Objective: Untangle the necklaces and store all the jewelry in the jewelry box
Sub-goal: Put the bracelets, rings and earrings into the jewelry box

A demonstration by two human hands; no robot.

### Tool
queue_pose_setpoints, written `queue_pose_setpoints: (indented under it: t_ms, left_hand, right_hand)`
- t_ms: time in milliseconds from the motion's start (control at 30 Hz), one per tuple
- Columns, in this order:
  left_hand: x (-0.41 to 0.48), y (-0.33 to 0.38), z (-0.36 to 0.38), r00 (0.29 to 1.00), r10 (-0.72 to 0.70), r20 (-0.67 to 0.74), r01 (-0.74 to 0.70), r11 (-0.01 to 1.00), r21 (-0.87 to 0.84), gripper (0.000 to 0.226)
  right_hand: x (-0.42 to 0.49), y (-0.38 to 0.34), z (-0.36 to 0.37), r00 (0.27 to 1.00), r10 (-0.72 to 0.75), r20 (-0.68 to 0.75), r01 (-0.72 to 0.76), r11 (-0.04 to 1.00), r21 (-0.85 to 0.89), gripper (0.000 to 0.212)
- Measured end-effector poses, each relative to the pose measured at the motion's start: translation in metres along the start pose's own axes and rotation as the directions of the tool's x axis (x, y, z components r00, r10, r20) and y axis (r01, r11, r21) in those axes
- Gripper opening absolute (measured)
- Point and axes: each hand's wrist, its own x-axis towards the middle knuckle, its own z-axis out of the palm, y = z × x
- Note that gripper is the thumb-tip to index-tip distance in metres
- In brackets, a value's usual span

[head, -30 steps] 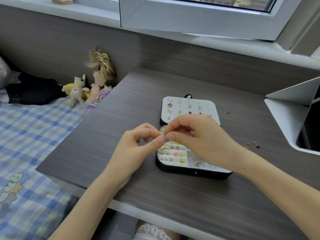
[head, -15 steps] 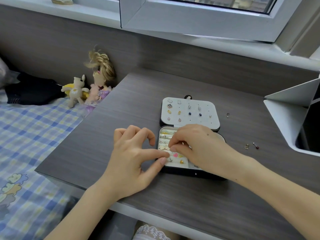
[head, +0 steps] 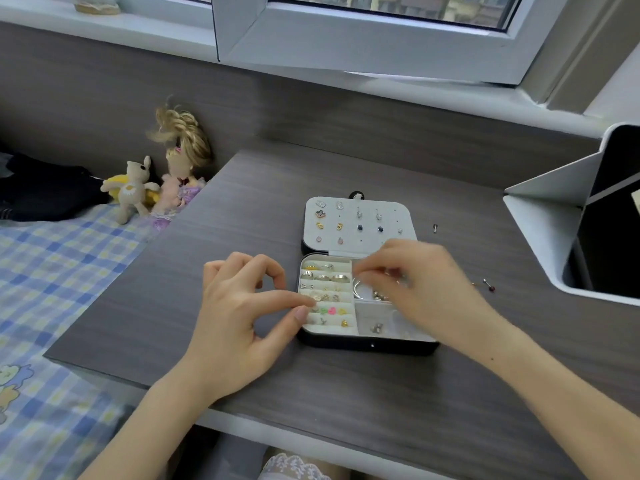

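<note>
jewelry box (head: 367, 344): black, lying open at the middle of the table, near the front edge, between the two hands
bed (head: 52, 271): far left, under a blue and yellow checked sheet
dark cloth (head: 45, 188): bunched at the back of the bed
plush toy (head: 133, 188): small and beige, sitting against the wall panel
doll (head: 180, 161): blonde, in a purple dress, just beside the plush toy at the table's left corner
table (head: 242, 202): grey wood grain, running under the window
left hand (head: 239, 317): resting on the table; thumb and forefinger tips meet at the box's left rim and the other fingers are curled; i cannot tell whether they pinch anything
ring rows (head: 325, 289): left half of the box, pale rolls holding rings and small earrings, one a pink heart (head: 331, 310)
lid panel (head: 356, 220): grey, laid back flat behind the tray, with stud earrings pinned in pairs
right hand (head: 426, 289): blurred, fingers curled down over the upper right compartment; i cannot tell whether it holds anything
loose studs: one (head: 434, 227) right of the lid, another (head: 489, 285) red-tipped beyond the right hand
white stand (head: 547, 216): at the right edge
</note>
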Motion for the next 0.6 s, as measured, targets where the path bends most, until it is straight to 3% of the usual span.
queue_pose_setpoints:
  t_ms: [67,133,267,367,600]
  left_hand:
    - [0.002,0.000,0.000,1.000,-0.016,-0.015,0.015,0.999,-0.031,0.026]
    - [0.005,0.003,-0.001,0.999,-0.027,-0.033,0.025,0.997,-0.068,0.026]
    - [0.013,0.006,0.001,0.996,-0.058,-0.065,0.052,0.994,-0.099,0.027]
    - [0.014,0.009,0.003,0.995,-0.070,-0.069,0.063,0.992,-0.107,0.027]
    - [0.000,0.015,0.001,1.000,-0.006,0.003,0.006,0.997,-0.081,0.021]
  right_hand:
    - [-0.006,0.029,-0.018,0.981,0.117,-0.153,-0.137,0.982,-0.129,0.011]
    - [-0.013,0.063,-0.031,0.946,0.228,-0.230,-0.295,0.898,-0.327,0.013]
    - [-0.026,0.102,-0.033,0.911,0.353,-0.212,-0.410,0.740,-0.533,0.017]
    - [-0.029,0.110,-0.026,0.914,0.350,-0.203,-0.401,0.719,-0.567,0.019]
    - [-0.029,0.107,-0.023,0.912,0.309,-0.268,-0.401,0.803,-0.440,0.007]
